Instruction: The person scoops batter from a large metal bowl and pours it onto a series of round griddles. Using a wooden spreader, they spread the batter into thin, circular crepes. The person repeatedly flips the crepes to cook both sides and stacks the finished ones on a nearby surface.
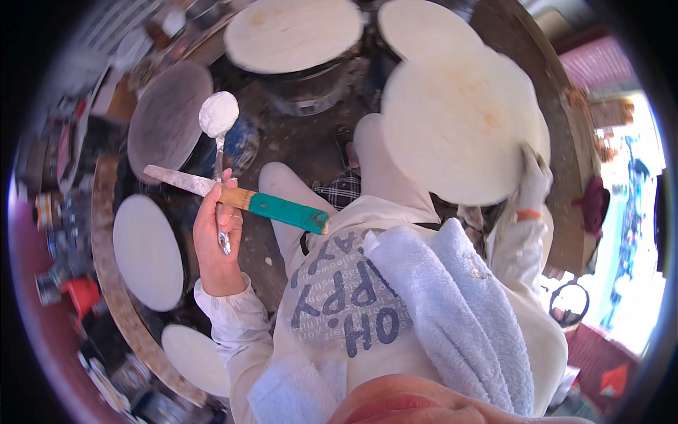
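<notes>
My left hand (218,225), bare, is closed around two tools at once. One is a flat spatula (286,212) with a pale-smeared blade and a wooden grip wrapped in green. The other, a metal spoon (219,153), crosses it and carries a heaped lump of white batter or paste (218,114). My right hand (535,183), which looks gloved in white, rests its fingers on the right edge of a large round thin flatbread (461,122) with light brown patches. Whether the fingers pinch that edge cannot be told.
A bare dark griddle (169,119) lies beyond the spoon. Round pale flatbreads sit at the far middle (294,34), far right (424,29), left (148,252) and lower left (196,358). A curved wooden counter edge (119,297) rings the place. A towel (450,297) hangs over my chest.
</notes>
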Demonstrator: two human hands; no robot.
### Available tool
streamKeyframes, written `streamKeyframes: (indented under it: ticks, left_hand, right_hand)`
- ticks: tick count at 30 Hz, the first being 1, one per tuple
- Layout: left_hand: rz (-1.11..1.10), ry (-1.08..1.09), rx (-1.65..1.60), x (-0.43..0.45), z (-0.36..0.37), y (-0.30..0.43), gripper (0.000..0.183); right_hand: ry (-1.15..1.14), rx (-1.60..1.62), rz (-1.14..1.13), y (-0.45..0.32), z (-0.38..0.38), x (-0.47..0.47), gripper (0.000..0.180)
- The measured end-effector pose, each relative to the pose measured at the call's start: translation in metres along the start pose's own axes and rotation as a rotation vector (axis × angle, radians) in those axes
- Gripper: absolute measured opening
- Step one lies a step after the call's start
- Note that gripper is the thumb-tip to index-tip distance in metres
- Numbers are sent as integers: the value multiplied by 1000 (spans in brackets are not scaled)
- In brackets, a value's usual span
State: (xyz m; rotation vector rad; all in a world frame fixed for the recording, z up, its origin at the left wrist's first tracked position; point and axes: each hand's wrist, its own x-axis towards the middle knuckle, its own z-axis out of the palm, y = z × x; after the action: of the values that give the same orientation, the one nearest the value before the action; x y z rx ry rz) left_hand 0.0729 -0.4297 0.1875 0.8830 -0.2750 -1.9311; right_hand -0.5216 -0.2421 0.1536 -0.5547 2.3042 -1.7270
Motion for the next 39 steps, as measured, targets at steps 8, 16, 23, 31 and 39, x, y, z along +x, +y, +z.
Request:
streamKeyframes:
  ticks: [8,16,23,31,39]
  left_hand:
    - [-64,-245,307,13,29,33,43]
    - [-260,-380,153,59,66,31,47]
    - [-153,-250,392,45,91,22,47]
    - [-152,-238,188,21,95,1,42]
    - [21,-12,130,55,125,-79,27]
  right_hand:
    - [378,-640,-87,-94,-276,-109,39]
    - [390,-1638,32,83,-202,-141,29]
    - [173,-1483,648,197,-186,-174,38]
    - [-389,-1468,328,92,-81,-54,52]
    - [-1541,160,-215,-126,201,-55,53]
